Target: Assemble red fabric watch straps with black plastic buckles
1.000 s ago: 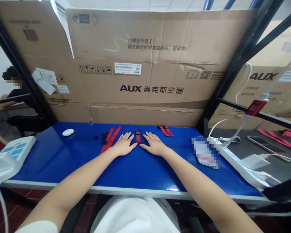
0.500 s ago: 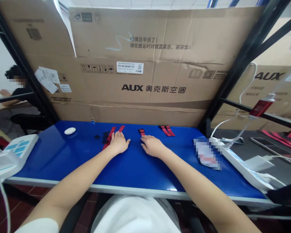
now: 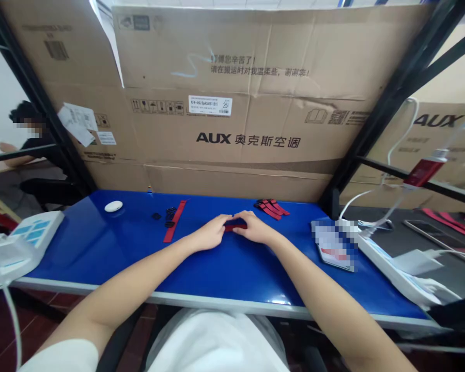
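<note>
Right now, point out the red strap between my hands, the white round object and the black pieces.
Red strap (image 3: 229, 228): head view, on its exposed stretch.
White round object (image 3: 113, 206): head view, middle of its top.
Black pieces (image 3: 170, 217): head view, middle of the cluster.

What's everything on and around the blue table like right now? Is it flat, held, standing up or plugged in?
Left hand: curled, by the middle red strap
Right hand: curled, thumb at that strap
Middle red strap: between the hands, partly hidden
Left red strap: flat, straight
Right red straps: bunched together
White disc: lying flat
Left power strip: adapter plugged in
Big cardboard: standing up
</note>
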The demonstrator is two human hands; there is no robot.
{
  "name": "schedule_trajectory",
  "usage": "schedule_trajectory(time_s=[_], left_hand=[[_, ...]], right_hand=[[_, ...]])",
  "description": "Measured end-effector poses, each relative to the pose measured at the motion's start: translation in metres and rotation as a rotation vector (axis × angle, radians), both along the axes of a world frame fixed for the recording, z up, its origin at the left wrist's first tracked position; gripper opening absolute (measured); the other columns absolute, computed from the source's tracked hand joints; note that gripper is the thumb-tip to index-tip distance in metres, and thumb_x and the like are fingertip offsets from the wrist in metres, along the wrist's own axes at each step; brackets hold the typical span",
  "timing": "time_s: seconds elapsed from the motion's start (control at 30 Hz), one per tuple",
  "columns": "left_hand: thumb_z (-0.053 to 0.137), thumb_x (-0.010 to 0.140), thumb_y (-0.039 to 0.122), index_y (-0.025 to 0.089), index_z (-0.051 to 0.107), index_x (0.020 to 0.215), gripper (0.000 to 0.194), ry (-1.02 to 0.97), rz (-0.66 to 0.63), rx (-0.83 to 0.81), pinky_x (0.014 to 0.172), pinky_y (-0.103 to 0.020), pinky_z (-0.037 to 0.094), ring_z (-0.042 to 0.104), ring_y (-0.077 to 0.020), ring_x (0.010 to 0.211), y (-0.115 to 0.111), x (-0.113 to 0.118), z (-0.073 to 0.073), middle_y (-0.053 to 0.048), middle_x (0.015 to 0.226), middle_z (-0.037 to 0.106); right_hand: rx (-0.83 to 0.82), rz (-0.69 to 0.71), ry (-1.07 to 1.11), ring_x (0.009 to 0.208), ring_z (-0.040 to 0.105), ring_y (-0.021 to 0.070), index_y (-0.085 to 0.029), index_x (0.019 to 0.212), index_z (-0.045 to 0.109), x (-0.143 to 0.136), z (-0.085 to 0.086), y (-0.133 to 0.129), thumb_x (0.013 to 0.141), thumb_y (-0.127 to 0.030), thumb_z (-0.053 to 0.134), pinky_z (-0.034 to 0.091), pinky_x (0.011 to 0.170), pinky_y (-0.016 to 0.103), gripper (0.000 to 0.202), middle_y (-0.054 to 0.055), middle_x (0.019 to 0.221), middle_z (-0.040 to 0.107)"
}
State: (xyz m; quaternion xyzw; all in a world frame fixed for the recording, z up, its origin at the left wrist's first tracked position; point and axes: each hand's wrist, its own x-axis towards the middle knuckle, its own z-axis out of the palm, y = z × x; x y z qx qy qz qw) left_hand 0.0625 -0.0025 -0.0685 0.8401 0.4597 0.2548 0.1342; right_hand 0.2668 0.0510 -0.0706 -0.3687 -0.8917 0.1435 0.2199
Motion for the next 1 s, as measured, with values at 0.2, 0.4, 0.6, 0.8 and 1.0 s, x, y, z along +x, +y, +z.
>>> schedule_trajectory(time_s=[0.2, 0.4, 0.6, 0.8, 1.0], left_hand=[[0.056, 0.077, 0.017, 0.017, 0.07, 0.087, 0.017, 0.17, 0.292, -0.009, 0.091, -0.035, 0.047, 0.063, -0.0241, 0.096, 0.016, -0.098, 0.057, -0.008, 0.094, 0.069], [0.069, 0.071, 0.032, 0.018, 0.066, 0.066, 0.016, 0.087, 0.74, -0.268, 0.055, -0.025, 0.044, 0.061, -0.0189, 0.06, 0.01, -0.188, 0.074, -0.004, 0.065, 0.067], [0.076, 0.064, 0.046, 0.017, 0.062, 0.053, 0.035, 0.231, 0.809, -0.465, 0.055, -0.025, 0.04, 0.06, -0.0189, 0.052, 0.022, -0.158, 0.062, -0.004, 0.047, 0.06], [0.083, 0.058, 0.039, 0.017, 0.056, 0.048, 0.036, 0.282, 0.827, -0.528, 0.053, -0.026, 0.041, 0.061, -0.0207, 0.049, 0.027, -0.142, 0.06, -0.005, 0.043, 0.059], [0.085, 0.056, 0.029, 0.016, 0.062, 0.066, 0.027, -0.062, 0.689, -0.373, 0.053, -0.026, 0.045, 0.059, -0.0163, 0.045, 0.025, -0.132, 0.05, 0.0, 0.05, 0.061]], right_hand=[[-0.091, -0.015, -0.019, 0.096, 0.049, 0.0226, -0.019, 0.088, 0.062, -0.012, 0.0, -0.003, 0.077, -0.025, 0.071, 0.036, 0.087, 0.036, 0.015, 0.006, 0.096, 0.058], [0.071, 0.001, 0.036, 0.083, 0.05, 0.0191, -0.019, 0.074, 0.057, 0.006, 0.013, -0.001, 0.071, -0.001, 0.057, 0.036, 0.076, 0.029, 0.018, 0.004, 0.082, 0.058], [0.03, 0.103, -0.028, 0.096, 0.049, 0.0235, -0.019, 0.091, 0.059, 0.001, 0.011, -0.013, 0.069, -0.007, 0.062, 0.038, 0.086, 0.034, 0.025, 0.008, 0.099, 0.057], [-0.018, -0.092, 0.051, 0.096, 0.049, 0.0251, -0.019, 0.089, 0.059, -0.035, -0.005, -0.017, 0.079, -0.03, 0.068, 0.037, 0.086, 0.039, 0.018, 0.009, 0.101, 0.057], [-0.287, 0.051, 0.257, 0.073, 0.054, 0.0163, -0.019, 0.086, 0.059, -0.035, 0.0, -0.019, 0.081, -0.023, 0.06, 0.041, 0.071, 0.03, 0.006, 0.002, 0.081, 0.062]])
